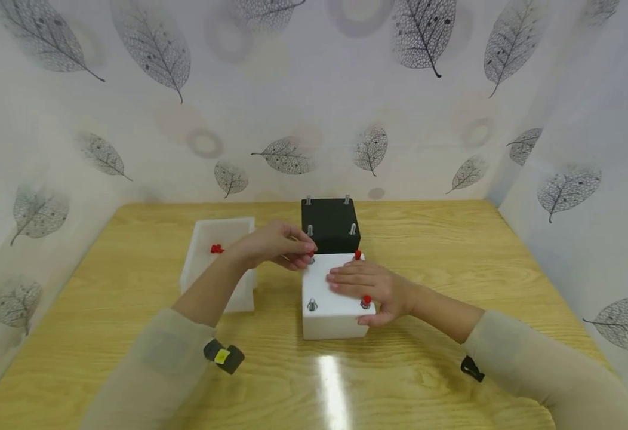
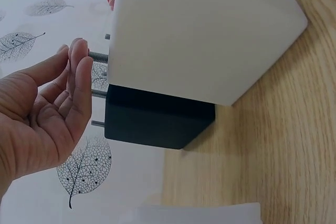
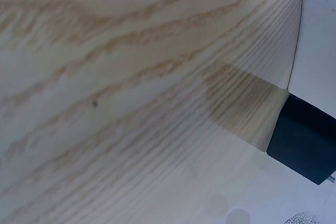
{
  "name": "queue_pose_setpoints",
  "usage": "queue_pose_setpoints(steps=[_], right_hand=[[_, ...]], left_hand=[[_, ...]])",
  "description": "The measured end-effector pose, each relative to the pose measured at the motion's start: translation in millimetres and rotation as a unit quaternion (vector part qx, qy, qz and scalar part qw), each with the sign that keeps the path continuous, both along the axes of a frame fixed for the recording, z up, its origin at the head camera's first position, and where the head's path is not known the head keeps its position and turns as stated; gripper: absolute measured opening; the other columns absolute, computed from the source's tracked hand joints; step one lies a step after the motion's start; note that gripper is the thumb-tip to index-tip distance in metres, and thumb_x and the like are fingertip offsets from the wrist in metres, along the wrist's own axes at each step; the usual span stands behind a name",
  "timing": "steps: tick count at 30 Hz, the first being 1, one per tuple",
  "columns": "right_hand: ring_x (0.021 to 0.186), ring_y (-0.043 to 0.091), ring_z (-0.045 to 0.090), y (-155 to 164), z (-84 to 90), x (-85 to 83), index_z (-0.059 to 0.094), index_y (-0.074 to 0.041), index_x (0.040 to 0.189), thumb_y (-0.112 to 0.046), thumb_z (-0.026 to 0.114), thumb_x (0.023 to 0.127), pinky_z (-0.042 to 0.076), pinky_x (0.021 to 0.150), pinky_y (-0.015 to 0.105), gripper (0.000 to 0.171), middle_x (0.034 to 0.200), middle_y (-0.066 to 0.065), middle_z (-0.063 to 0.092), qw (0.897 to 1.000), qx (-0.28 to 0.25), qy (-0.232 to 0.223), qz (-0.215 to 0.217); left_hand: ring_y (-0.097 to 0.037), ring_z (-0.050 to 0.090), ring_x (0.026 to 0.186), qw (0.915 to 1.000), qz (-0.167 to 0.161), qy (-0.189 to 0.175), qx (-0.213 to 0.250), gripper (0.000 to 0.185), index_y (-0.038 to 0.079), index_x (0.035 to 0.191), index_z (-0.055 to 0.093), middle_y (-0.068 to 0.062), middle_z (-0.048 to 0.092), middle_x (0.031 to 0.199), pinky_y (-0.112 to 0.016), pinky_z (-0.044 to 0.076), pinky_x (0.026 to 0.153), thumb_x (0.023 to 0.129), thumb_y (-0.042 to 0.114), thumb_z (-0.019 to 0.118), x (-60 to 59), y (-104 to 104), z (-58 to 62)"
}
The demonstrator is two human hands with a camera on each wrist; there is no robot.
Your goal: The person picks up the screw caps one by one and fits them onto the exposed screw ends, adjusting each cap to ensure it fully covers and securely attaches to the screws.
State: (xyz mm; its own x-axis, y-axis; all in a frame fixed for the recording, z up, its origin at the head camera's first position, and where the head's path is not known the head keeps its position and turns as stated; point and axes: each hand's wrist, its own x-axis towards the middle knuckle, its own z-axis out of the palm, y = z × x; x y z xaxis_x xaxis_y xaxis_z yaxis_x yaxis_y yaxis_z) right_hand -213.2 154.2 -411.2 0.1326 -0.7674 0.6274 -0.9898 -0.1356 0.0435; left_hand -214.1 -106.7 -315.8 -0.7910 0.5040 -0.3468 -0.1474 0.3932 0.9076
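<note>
Black block point(image 1: 330, 224) butts the white block point(image 1: 331, 310) from behind, 4 bolts up top. White tray point(image 1: 219, 263) sits just left, narrow gap between. Table point(image 1: 453, 239) open to the right and front.

Left hand point(image 1: 273, 243) reaches with fingers together; right hand point(image 1: 370, 291) lies flat.

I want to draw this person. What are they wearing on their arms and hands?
Both hands are bare, the left hand and the right hand. Thin, see-through beige sleeves cover the arms. The left arm carries a small black device with a yellow patch; the right has a black clip.
</note>
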Motion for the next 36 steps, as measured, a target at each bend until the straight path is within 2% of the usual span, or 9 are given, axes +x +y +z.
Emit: queue_pose_setpoints(steps=[10,16,22,31,36], right_hand=[[0.119,0.032,0.054,1,-0.9,-1.5,0.057,0.007,0.123,-0.042,0.043,0.095,0.042,0.102,0.043,0.058,0.130,0.019,0.057,1.000,-0.002,-0.004,0.007],[0.120,0.032,0.054,0,1.3,-2.7,0.057,0.008,0.123,-0.042,0.045,0.095,0.042,0.103,0.043,0.058,0.130,0.019,0.056,1.000,0.004,-0.014,0.015],[0.120,0.032,0.054,0,0.8,-2.3,0.057,0.008,0.123,-0.042,0.045,0.095,0.042,0.103,0.042,0.058,0.129,0.019,0.057,1.000,0.004,-0.014,0.014],[0.120,0.032,0.054,0,0.3,-2.4,0.057,0.007,0.123,-0.042,0.045,0.095,0.041,0.104,0.042,0.058,0.130,0.019,0.057,1.000,0.007,-0.014,0.011],[0.120,0.032,0.054,0,0.4,-1.3,0.057,0.008,0.123,-0.041,0.046,0.094,0.042,0.103,0.042,0.058,0.129,0.019,0.057,1.000,0.007,-0.017,0.013]], left_hand=[[-0.011,0.065,0.068,0.9999,-0.006,0.005,-0.014,0.025,-0.006,0.107,0.063,-0.006,0.068,0.082,-0.036,0.058,0.074,0.093,0.015,0.061,-1.7,4,-7.8],[-0.012,0.065,0.067,0.9999,0.002,0.000,-0.012,0.024,-0.006,0.106,0.064,-0.006,0.068,0.079,-0.034,0.058,0.072,0.093,0.014,0.061,-4.3,4,-12.6],[-0.012,0.065,0.067,0.9999,0.004,-0.006,-0.012,0.025,-0.006,0.108,0.063,-0.005,0.067,0.080,-0.036,0.058,0.075,0.093,0.015,0.061,-3.9,3,-13.6],[-0.013,0.065,0.071,0.9999,-0.004,0.004,-0.010,0.027,-0.004,0.109,0.063,-0.007,0.067,0.085,-0.040,0.057,0.079,0.093,0.017,0.060,-3.1,0,-15.7],[-0.013,0.065,0.072,1.0000,-0.007,0.006,-0.003,0.027,-0.004,0.111,0.062,-0.007,0.066,0.085,-0.037,0.057,0.078,0.094,0.016,0.059,-2.0,-3,-16.0]])
